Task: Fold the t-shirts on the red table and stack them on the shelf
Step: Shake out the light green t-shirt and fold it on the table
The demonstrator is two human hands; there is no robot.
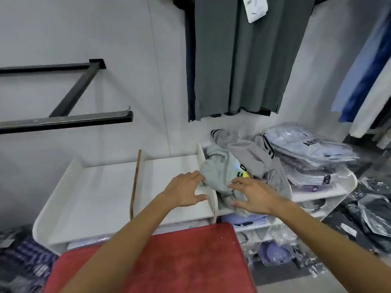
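Both arms reach forward over the red bench (190, 261) to the white shelf (95, 193) that stands against its far edge. The left hand (186, 192) lies with fingers spread and nearly straight, its fingertips touching the left side of a crumpled pale grey-green t-shirt (220, 172) while its thumb rests near the upright white divider (211, 195); this grip is open, closing round nothing. The right hand (251, 196) lies flat on the near right part of the same t-shirt, fingers splayed and pressing down on the cloth, so this grip is open as well. The t-shirt sits bunched in the shelf compartment just right of the divider, near the shelf's front edge, with a bit of yellow and dark print showing on top. Behind and to the right of it, touching it, is a heap of grey clothing with black-striped cuffs (254, 153). Toward the right end of the shelf lies a stack of plastic-bagged shirts (306, 149). A thin brown stick (135, 182) leans along another divider in the shelf's left half. Dark grey shirts (243, 60) hang on the wall above the shelf, and a black wall bracket (69, 119) juts out at the left. More bagged garments (370, 218) lie on the floor to the right.
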